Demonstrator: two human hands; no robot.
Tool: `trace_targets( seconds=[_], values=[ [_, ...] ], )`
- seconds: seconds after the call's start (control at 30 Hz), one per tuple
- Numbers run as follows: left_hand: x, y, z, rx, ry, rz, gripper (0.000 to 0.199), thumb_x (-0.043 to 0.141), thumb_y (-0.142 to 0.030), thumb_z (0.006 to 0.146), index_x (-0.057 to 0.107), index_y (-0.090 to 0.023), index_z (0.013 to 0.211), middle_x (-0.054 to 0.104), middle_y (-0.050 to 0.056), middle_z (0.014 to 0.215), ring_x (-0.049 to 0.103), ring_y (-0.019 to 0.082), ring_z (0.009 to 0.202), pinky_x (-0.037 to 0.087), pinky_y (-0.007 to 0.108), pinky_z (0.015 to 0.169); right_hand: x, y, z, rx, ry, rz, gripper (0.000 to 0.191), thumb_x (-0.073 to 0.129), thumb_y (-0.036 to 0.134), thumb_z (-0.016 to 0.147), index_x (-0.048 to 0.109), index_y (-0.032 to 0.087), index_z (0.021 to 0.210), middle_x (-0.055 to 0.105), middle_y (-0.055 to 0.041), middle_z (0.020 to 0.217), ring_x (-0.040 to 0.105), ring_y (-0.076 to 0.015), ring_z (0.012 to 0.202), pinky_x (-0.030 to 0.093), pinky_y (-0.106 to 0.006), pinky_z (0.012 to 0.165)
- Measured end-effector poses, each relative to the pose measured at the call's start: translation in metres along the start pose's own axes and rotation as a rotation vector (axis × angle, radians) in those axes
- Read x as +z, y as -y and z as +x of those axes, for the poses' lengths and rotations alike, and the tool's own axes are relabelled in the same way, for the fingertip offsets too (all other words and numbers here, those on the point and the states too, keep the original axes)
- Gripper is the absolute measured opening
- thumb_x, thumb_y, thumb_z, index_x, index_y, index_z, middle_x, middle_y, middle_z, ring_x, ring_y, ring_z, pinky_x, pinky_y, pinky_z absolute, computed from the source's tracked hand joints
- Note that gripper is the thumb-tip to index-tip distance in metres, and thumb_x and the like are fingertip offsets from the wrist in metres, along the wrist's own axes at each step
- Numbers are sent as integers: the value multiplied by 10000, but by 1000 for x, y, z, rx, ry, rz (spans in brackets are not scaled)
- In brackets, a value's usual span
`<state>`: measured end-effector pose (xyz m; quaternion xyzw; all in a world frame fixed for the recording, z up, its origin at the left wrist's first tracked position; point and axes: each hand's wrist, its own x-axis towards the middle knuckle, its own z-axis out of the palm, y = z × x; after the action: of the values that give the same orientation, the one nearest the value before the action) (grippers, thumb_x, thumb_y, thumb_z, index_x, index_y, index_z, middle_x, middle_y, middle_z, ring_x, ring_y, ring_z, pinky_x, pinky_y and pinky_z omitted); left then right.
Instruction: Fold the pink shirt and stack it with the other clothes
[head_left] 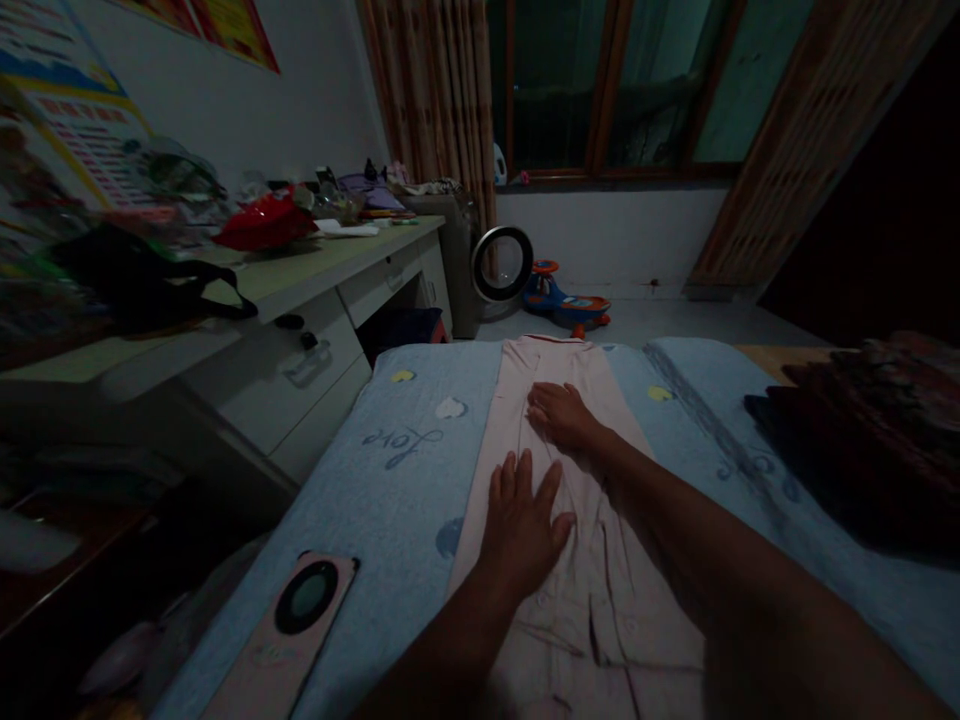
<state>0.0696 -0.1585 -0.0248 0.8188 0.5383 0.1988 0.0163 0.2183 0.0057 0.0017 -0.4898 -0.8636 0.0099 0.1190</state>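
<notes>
A pale pink garment [517, 400] lies lengthwise on the blue bed cover [405, 480], with its collar end at the far edge. Creases and folds run through its near part. My left hand [521, 530] rests on its middle, fingers spread. Farther up, my right hand [562, 415] lies flat on the cloth with fingers stretched to the left. Neither hand grips anything. My forearms hide parts of the near end of the garment.
A pink phone [285, 640] lies on the bed at the near left. Folded dark clothes [870, 450] are stacked at the right. A cluttered desk [315, 275] stands along the left. Beyond the bed are an open round washer door [484, 265] and a blue-orange ride-on toy [562, 300].
</notes>
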Motion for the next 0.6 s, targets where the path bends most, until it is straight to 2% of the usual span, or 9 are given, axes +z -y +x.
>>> trace_targets(
  seconds=[0.1,0.17,0.27,0.37,0.47,0.6],
  values=[
    [0,-2,2,175,1,-29,366,499,-332,954,569,-258,1305,479,99,1463,364,290,1400,297,533,1151,2,3,-26,-43,47,19,428,360,395,991,523,196,1333,466,-129,1466,402,-245,1357,266,-478,1103],
    [2,-2,4,260,44,-58,308,427,-247,982,625,-237,1217,568,73,1377,457,239,1333,360,452,1130,5,-1,-33,-52,80,12,490,352,421,993,472,178,1401,412,-133,1510,356,-241,1397,266,-452,1115],
    [2,-4,3,259,87,-90,302,430,-241,981,633,-218,1204,584,69,1358,484,231,1308,390,409,1112,9,-12,-27,-64,108,-4,550,328,473,996,420,180,1452,364,-117,1543,313,-242,1427,269,-436,1126],
    [-4,-7,1,239,104,-123,308,506,-351,956,625,-221,1210,557,71,1387,446,242,1342,350,413,1143,13,-25,-13,-52,106,-28,579,298,498,999,399,175,1468,355,-108,1548,304,-247,1433,272,-434,1134],
    [-9,-10,-1,230,119,-143,385,557,-452,918,610,-229,1228,539,79,1403,416,260,1366,323,437,1158,17,-38,0,-39,92,-35,587,289,497,997,416,154,1456,379,-114,1534,310,-246,1430,264,-413,1145],
    [-12,-10,-1,225,148,-144,430,575,-460,900,585,-230,1264,514,92,1425,398,278,1378,312,461,1159,15,-50,10,10,70,-27,544,295,455,996,454,146,1415,400,-122,1520,332,-242,1415,274,-403,1139]
  ],
)
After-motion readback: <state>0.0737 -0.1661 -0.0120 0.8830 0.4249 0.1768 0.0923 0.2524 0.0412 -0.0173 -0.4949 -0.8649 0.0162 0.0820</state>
